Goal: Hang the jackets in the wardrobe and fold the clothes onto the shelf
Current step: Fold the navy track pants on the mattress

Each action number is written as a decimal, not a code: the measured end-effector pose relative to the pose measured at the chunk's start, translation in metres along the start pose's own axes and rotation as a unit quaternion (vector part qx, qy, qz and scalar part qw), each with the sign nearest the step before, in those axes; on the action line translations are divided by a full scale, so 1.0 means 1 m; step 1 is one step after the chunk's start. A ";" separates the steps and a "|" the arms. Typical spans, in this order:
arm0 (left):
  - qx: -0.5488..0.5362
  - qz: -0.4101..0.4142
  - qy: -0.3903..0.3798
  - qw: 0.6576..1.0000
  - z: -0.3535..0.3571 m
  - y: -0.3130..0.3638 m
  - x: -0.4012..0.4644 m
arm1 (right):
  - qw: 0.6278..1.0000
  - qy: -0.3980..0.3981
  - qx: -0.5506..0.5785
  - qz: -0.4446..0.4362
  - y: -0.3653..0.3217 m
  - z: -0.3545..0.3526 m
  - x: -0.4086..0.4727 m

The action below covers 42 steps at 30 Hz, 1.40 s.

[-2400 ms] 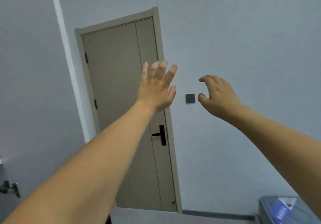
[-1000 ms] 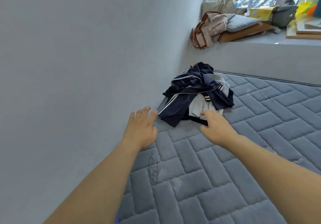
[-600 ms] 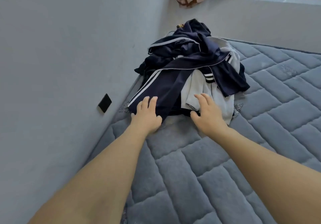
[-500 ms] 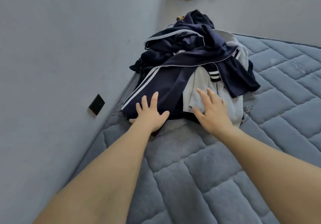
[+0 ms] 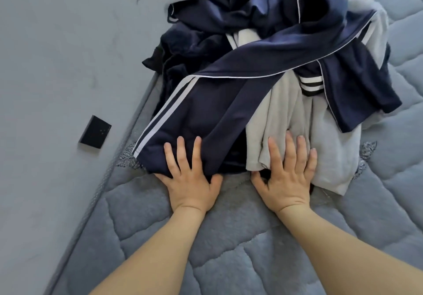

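Quilted grey-blue mattress (image 5: pixel 240 244) fills the lower part of the view, its left edge running along a pale grey wall (image 5: pixel 57 54) that carries a small black square plate (image 5: pixel 95 132). At the corner where mattress meets wall lies a heap of clothes (image 5: pixel 263 66), crumpled and overlapping. Its nearest piece on the left is a navy garment (image 5: pixel 201 116) with two white stripes down one side, and beside it on the right sits a light grey garment (image 5: pixel 297 121); further dark blue pieces with thin white piping drape across the top, and a black-and-white striped cuff (image 5: pixel 311 84) shows between them. Both bare forearms reach in from the bottom edge. The left hand (image 5: pixel 190 180) lies palm down with its fingers straight and spread, resting on the near edge of the navy garment, the thumb out to the right on the mattress. The right hand (image 5: pixel 286 180) lies flat likewise, fingers straight and slightly apart on the grey garment's lower edge, the thumb pointing left toward the dark gap beneath the cloth.
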<state>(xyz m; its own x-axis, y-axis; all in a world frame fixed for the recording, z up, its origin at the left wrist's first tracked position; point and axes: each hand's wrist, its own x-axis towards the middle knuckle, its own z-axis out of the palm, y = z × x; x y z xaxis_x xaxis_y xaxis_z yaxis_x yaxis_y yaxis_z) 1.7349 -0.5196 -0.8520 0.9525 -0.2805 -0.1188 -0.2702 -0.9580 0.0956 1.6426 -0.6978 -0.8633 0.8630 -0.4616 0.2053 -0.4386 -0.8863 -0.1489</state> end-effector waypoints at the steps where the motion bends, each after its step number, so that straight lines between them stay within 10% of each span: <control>1: -0.002 0.001 -0.001 1.000 -0.002 0.000 0.002 | 1.000 0.005 0.004 0.000 0.001 0.000 0.002; 14: -0.030 0.062 0.106 0.992 -0.005 -0.005 -0.028 | 0.992 0.023 0.123 0.016 0.001 -0.020 -0.021; 20: 0.011 0.154 0.231 0.961 -0.001 -0.022 -0.123 | 0.957 -0.089 0.273 0.042 -0.012 -0.046 -0.116; 24: 0.034 0.165 0.154 0.974 0.000 -0.028 -0.230 | 0.932 -0.193 0.281 0.120 -0.031 -0.066 -0.172; 31: -0.025 0.219 -0.090 0.971 -0.009 -0.039 -0.424 | 0.722 -0.241 0.565 0.318 -0.050 -0.122 -0.258; 35: -0.096 0.207 -0.366 0.902 -0.034 -0.034 -0.478 | 0.803 -0.280 0.442 0.286 -0.040 -0.142 -0.316; 38: -0.204 0.039 -0.506 0.837 -0.066 -0.033 -0.455 | 0.860 -0.293 0.309 0.282 0.008 -0.164 -0.366; 42: -0.238 -0.063 -0.309 0.919 -0.086 -0.017 -0.414 | 0.881 -0.418 0.074 0.212 0.104 -0.212 -0.428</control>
<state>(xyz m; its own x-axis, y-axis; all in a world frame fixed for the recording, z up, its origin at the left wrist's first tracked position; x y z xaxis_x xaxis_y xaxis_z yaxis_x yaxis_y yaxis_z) 1.3575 -0.3822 -0.7190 0.6703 -0.2906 -0.6828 0.0690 -0.8917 0.4473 1.1745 -0.6008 -0.7615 0.5402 -0.5058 -0.6726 -0.7813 -0.5983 -0.1777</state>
